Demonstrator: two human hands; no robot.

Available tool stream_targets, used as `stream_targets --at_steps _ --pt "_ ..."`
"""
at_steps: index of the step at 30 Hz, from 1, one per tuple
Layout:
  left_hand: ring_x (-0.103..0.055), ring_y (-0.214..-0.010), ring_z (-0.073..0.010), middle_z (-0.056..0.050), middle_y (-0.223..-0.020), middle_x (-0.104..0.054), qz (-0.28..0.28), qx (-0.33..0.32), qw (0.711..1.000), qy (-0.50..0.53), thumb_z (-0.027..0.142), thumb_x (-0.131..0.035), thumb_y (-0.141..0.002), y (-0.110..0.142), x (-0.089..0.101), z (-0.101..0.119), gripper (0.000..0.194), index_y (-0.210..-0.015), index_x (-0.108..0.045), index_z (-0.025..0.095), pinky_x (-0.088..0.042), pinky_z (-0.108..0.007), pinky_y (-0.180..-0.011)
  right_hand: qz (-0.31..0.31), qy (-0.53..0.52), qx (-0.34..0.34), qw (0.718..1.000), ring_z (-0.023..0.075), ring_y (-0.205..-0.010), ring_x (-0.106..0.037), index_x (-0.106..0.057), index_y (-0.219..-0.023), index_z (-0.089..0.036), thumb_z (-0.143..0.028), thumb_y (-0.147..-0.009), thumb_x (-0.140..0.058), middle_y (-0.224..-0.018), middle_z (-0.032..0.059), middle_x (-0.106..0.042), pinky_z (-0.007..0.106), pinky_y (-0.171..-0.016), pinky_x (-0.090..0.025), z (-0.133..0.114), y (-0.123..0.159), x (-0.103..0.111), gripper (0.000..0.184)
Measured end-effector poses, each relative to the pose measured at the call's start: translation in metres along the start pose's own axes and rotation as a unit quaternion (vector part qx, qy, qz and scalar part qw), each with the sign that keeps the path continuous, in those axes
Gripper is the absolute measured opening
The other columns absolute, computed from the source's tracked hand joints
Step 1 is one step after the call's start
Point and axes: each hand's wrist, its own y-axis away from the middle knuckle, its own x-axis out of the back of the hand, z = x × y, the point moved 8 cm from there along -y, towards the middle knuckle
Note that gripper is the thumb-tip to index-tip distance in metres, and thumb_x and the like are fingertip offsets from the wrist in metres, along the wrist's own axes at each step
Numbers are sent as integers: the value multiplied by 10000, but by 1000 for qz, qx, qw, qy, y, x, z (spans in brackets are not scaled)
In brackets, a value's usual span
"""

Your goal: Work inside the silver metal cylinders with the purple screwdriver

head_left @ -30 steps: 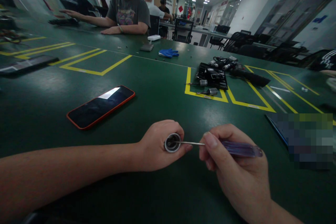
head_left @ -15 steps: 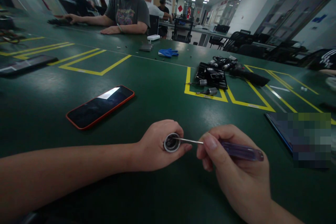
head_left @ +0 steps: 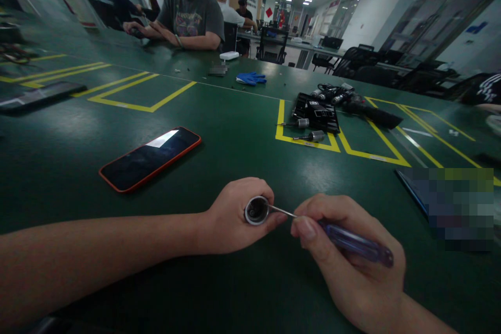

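Note:
My left hand (head_left: pixel 242 216) is closed around a small hollow metal cylinder (head_left: pixel 256 211), its round open end facing me. The inside is dark, and small details in there are too fine to make out. Between the thumb and fingers of my right hand (head_left: pixel 352 255) is a screwdriver (head_left: pixel 358 243) with a clear purple handle. Its thin shaft slants up to the left, with the tip at the right rim of the cylinder. Whether the tip sits inside or only touches the rim, I cannot tell.
An orange-edged phone (head_left: pixel 151 159) lies left on the green table (head_left: pixel 219 135). Black parts (head_left: pixel 316 112) and two small metal-bodied pieces (head_left: pixel 313 136) sit by yellow tape. Farther back are a blue glove (head_left: pixel 251 79) and a seated person (head_left: pixel 191 18). A dark flat device (head_left: pixel 417 198) lies right.
My right hand has lowered the screwdriver handle, so the shaft slopes more and its tip has moved to the cylinder's right edge. The person across has drawn one arm in.

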Motion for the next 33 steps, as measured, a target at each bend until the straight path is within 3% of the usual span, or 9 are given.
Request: stream_targets --at_steps 5,12,26,33 --pt "-450 -520 -87 30 -578 -496 3 -11 1000 8 262 -613 -759 1 1 0 198 -653 -481 159 -349 -196 -487 -23 30 65 997 89 -530 -589 -568 -721 -141 -53 -753 -565 -596 6 -618 200 -506 -464 -20 -5 2 94" --pt "-453 -538 -85 30 -598 -498 -7 7 1000 8 230 -644 -747 2 -1 -2 197 -656 -488 153 -356 -197 -504 12 2 40 999 83 -487 -560 -557 -706 -163 -67 -759 -559 -565 -10 -596 198 -469 -444 -18 -8 8 110" --pt "-447 -530 -83 36 -591 -490 -7 -8 1000 -3 226 -632 -755 1 0 1 199 -648 -481 153 -355 -200 -513 10 -4 5 1000 77 -501 -568 -556 -684 -180 -112 -783 -570 -558 -28 -578 185 -476 -441 -12 -4 4 121" --pt "-437 -528 -81 40 -590 -477 -5 -13 1000 -13 225 -641 -757 1 -1 2 211 -651 -475 150 -349 -200 -517 7 44 13 999 86 -485 -569 -541 -684 -186 -113 -786 -562 -559 -21 -591 205 -475 -444 -17 -3 4 127"
